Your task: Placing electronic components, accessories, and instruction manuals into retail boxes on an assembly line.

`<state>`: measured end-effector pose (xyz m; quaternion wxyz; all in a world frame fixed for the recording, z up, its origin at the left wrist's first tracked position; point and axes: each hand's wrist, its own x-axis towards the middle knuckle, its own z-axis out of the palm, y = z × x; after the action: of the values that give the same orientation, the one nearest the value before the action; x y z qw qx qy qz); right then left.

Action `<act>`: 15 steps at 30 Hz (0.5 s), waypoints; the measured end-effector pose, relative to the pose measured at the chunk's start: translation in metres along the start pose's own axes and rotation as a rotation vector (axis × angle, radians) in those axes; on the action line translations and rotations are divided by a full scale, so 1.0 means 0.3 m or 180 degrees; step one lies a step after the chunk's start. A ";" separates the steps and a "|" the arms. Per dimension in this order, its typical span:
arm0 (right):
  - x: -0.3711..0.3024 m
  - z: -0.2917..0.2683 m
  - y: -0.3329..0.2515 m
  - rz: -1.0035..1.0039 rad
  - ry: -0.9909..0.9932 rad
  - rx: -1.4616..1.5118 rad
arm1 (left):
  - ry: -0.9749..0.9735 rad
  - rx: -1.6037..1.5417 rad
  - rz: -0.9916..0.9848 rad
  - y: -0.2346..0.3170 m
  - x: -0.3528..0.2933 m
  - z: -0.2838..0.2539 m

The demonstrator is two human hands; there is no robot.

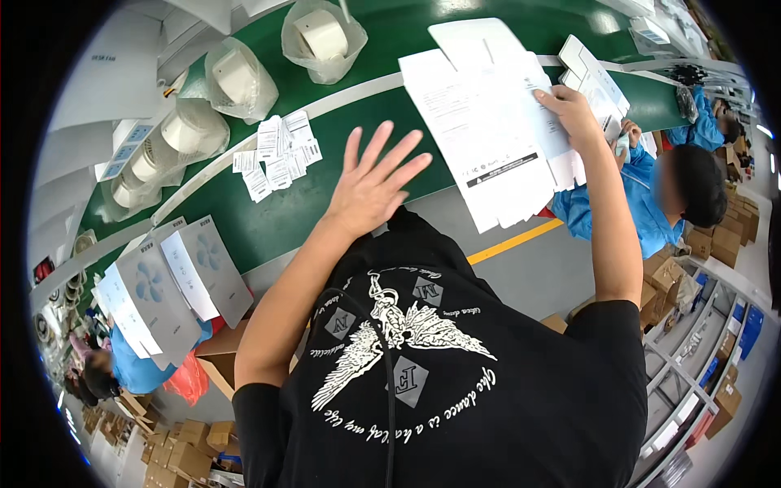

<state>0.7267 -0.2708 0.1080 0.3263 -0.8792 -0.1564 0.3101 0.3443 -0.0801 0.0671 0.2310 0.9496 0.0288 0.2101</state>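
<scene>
A white flattened carton (480,122) with printed panels and a dark strip hangs partly over the near edge of the green worktable (325,122). My right hand (574,115) grips its right side, thumb on top and the other fingers out of sight behind. To the left, my left hand (368,189) is held over the table edge, its fingers spread and holding nothing. Beyond it lies a loose pile of small white printed slips (281,150). More flat white cartons (598,85) rest on the table right of the one I hold.
White rounded appliance parts in clear plastic bags (324,41) line the table's far side. Two opened printed boxes (213,264) stand at the left. Co-workers in blue (651,203) sit at both sides. Brown cartons (191,447) and grey shelving (691,366) are behind me.
</scene>
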 end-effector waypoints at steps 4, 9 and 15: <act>-0.166 0.174 -0.112 -0.0077 -0.0848 -0.0601 | 0.1299 -0.0144 0.0614 -0.050 0.058 -0.047; -0.370 0.143 -0.302 -0.2070 -0.0523 0.0310 | 0.1638 -0.0437 0.0046 -0.135 -0.071 -0.153; -0.573 0.659 -0.359 -0.3115 0.1112 -0.1093 | 0.1816 -0.0083 -0.1565 -0.116 -0.244 -0.245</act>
<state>0.4604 -0.1790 0.1389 0.3053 -0.7829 -0.5389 -0.0586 0.2489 -0.0287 0.0822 0.2693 0.8146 0.3164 0.4048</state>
